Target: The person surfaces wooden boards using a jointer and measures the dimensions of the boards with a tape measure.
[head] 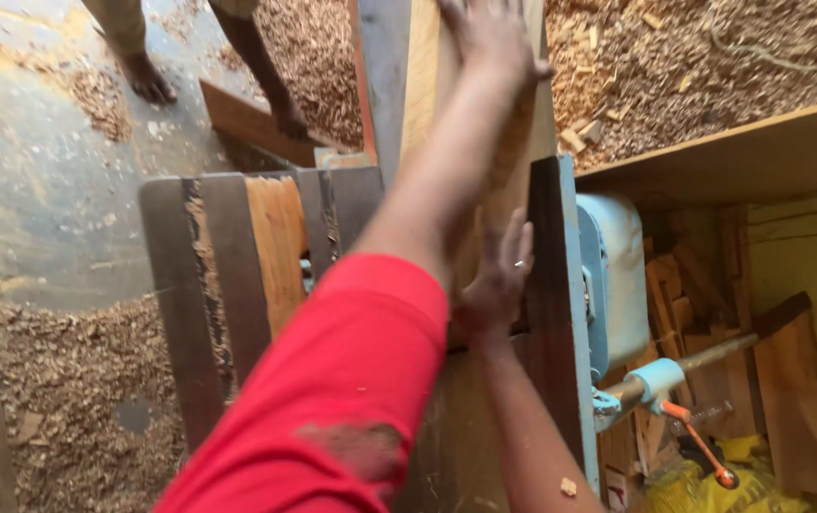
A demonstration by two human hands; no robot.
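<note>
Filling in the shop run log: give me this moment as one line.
left hand: flat on plank | right hand: pressing plank edge | machine: beside | sawdust: floor

Warm, even daylight, soft shadows, slight motion blur on the near red sleeve (332, 399).
</note>
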